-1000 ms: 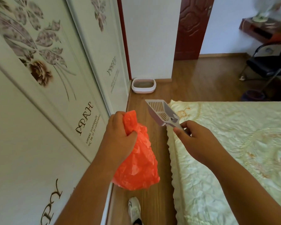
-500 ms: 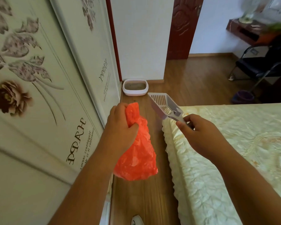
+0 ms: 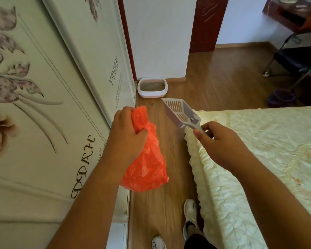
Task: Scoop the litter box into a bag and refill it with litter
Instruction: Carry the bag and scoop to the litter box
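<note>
Looking down through the head view, the only one given, the person stood in a narrow strip of wooden floor [image 3: 162,159] between a flowered wardrobe [image 3: 48,97] and a bed [image 3: 258,159]. The left hand [image 3: 127,135] was fisted around the gathered neck of an orange plastic bag [image 3: 145,166], which hung limp and closed below it. The right hand [image 3: 221,144] pinched the handle of a grey slotted scoop [image 3: 178,112] between thumb and fingers, its empty pan pointing forward. The litter box [image 3: 152,87] sat on the floor well ahead, in the corner against the white wall [image 3: 160,36], with greyish litter showing inside; nothing had been scooped yet.

The risks lay mostly ahead, as I judged them. With the bag's mouth bunched shut in one fist and the other hand occupied, opening it would be awkward, and clumps could miss and land on the floor. The thin plastic might tear on the scoop's edge. The aisle was tight, so the scoop could brush the bed's quilted cover [image 3: 205,168]. No fresh litter was visible for the refill.
</note>
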### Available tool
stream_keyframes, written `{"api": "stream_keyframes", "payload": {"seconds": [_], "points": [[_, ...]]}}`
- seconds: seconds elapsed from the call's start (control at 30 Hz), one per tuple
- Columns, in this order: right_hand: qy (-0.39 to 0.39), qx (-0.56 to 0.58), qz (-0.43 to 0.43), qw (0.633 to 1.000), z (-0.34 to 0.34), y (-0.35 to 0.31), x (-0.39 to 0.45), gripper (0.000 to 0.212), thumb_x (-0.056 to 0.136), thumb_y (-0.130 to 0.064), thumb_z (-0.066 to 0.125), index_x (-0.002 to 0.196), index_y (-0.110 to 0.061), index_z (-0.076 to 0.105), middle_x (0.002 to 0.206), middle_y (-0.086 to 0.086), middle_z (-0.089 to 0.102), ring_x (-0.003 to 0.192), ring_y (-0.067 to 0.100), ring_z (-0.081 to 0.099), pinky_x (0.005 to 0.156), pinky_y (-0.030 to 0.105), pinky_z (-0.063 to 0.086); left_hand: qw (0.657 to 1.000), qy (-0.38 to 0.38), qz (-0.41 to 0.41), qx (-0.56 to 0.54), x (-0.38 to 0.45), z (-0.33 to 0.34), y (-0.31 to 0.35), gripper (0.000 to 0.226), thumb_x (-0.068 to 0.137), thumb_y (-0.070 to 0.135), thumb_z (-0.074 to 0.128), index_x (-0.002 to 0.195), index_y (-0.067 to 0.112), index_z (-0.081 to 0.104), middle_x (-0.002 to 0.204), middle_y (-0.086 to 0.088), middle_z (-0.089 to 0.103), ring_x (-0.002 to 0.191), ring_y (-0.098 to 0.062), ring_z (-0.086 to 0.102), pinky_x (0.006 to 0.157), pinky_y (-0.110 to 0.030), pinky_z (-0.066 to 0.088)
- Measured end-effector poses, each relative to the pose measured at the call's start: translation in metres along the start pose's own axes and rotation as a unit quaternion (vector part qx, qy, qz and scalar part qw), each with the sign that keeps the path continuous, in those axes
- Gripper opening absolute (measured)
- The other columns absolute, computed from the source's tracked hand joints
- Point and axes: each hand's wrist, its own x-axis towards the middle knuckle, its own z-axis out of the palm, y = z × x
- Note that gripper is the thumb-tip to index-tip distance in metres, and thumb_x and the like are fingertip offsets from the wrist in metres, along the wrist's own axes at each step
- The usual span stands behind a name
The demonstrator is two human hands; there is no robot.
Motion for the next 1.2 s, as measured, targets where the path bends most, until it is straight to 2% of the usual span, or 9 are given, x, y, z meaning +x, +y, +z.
{"api": "stream_keyframes", "payload": {"seconds": [0.1, 0.3, 0.47, 0.57, 0.8, 0.9, 1.0, 1.13, 1.2], "points": [[-0.009, -0.010, 0.005, 1.000, -0.001, 0.005, 0.029, 0.041, 0.101, -0.050, 0.048, 0.130, -0.021, 0.056, 0.104, -0.008, 0.061, 0.079, 0.008, 0.055, 0.073, 0.024, 0.046, 1.000, -0.002, -0.003, 0.016, 0.020, 0.011, 0.005, 0.037, 0.093, 0.021, 0.065, 0.125, 0.028, 0.048, 0.118, 0.010, 0.044, 0.107, -0.016, 0.054, 0.088, -0.031, 0.044], [-0.030, -0.009, -0.005, 1.000, -0.020, 0.025, 0.110, 0.039, 0.101, -0.051, 0.047, 0.128, -0.024, 0.056, 0.103, -0.009, 0.062, 0.080, 0.009, 0.058, 0.078, 0.029, 0.052, 0.999, 0.010, -0.013, 0.031, 0.077, 0.044, 0.026, 0.035, 0.091, 0.016, 0.063, 0.120, 0.029, 0.049, 0.115, 0.010, 0.044, 0.106, -0.014, 0.053, 0.092, -0.033, 0.045], [-0.040, 0.000, -0.033, 0.999, -0.046, 0.045, 0.175, 0.029, 0.101, -0.049, 0.049, 0.117, -0.027, 0.057, 0.085, -0.017, 0.059, 0.072, 0.006, 0.060, 0.061, 0.021, 0.045, 0.998, 0.026, -0.024, 0.049, 0.128, 0.081, 0.052, 0.039, 0.090, 0.013, 0.064, 0.123, 0.027, 0.049, 0.116, 0.008, 0.044, 0.106, -0.014, 0.051, 0.089, -0.030, 0.041], [-0.045, 0.006, -0.043, 0.998, -0.059, 0.051, 0.208, 0.028, 0.101, -0.048, 0.049, 0.117, -0.027, 0.059, 0.082, -0.016, 0.058, 0.070, 0.006, 0.059, 0.058, 0.020, 0.042, 0.998, 0.031, -0.030, 0.043, 0.150, 0.096, 0.061, 0.039, 0.090, 0.013, 0.064, 0.124, 0.026, 0.050, 0.118, 0.006, 0.045, 0.106, -0.014, 0.052, 0.089, -0.030, 0.041], [-0.064, -0.009, -0.057, 0.996, -0.065, 0.046, 0.265, 0.036, 0.101, -0.049, 0.049, 0.127, -0.025, 0.058, 0.095, -0.010, 0.062, 0.074, 0.004, 0.057, 0.058, 0.020, 0.042, 0.998, 0.034, -0.049, 0.037, 0.194, 0.108, 0.061, 0.039, 0.091, 0.015, 0.064, 0.125, 0.026, 0.049, 0.118, 0.007, 0.044, 0.109, -0.016, 0.053, 0.094, -0.034, 0.047], [-0.062, -0.023, -0.050, 0.997, -0.062, 0.040, 0.292, 0.037, 0.101, -0.048, 0.050, 0.128, -0.024, 0.058, 0.103, -0.007, 0.064, 0.074, 0.006, 0.055, 0.064, 0.024, 0.045, 0.998, 0.030, -0.050, 0.031, 0.221, 0.111, 0.056, 0.042, 0.091, 0.014, 0.064, 0.128, 0.025, 0.050, 0.119, 0.005, 0.046, 0.111, -0.017, 0.053, 0.095, -0.035, 0.047], [-0.070, -0.034, -0.051, 0.996, -0.055, 0.031, 0.319, 0.036, 0.101, -0.047, 0.051, 0.127, -0.024, 0.058, 0.099, -0.009, 0.062, 0.072, 0.004, 0.056, 0.063, 0.023, 0.047, 0.998, 0.030, -0.050, 0.026, 0.253, 0.115, 0.047, 0.041, 0.090, 0.015, 0.065, 0.127, 0.025, 0.050, 0.117, 0.006, 0.046, 0.109, -0.018, 0.054, 0.095, -0.037, 0.049], [-0.072, -0.045, -0.053, 0.995, -0.043, 0.012, 0.363, 0.035, 0.102, -0.045, 0.051, 0.127, -0.023, 0.058, 0.114, -0.004, 0.067, 0.081, 0.007, 0.061, 0.068, 0.024, 0.049, 0.999, 0.024, -0.040, 0.017, 0.306, 0.116, 0.030, 0.037, 0.089, 0.013, 0.064, 0.121, 0.024, 0.051, 0.114, 0.005, 0.046, 0.106, -0.018, 0.054, 0.092, -0.037, 0.049], [-0.067, -0.050, -0.050, 0.995, -0.036, -0.001, 0.387, 0.035, 0.102, -0.046, 0.051, 0.127, -0.023, 0.059, 0.113, -0.004, 0.067, 0.079, 0.005, 0.059, 0.070, 0.025, 0.050, 0.999, 0.020, -0.031, 0.013, 0.338, 0.115, 0.020, 0.035, 0.088, 0.013, 0.064, 0.118, 0.024, 0.051, 0.114, 0.005, 0.048, 0.104, -0.017, 0.054, 0.089, -0.035, 0.048]]}}
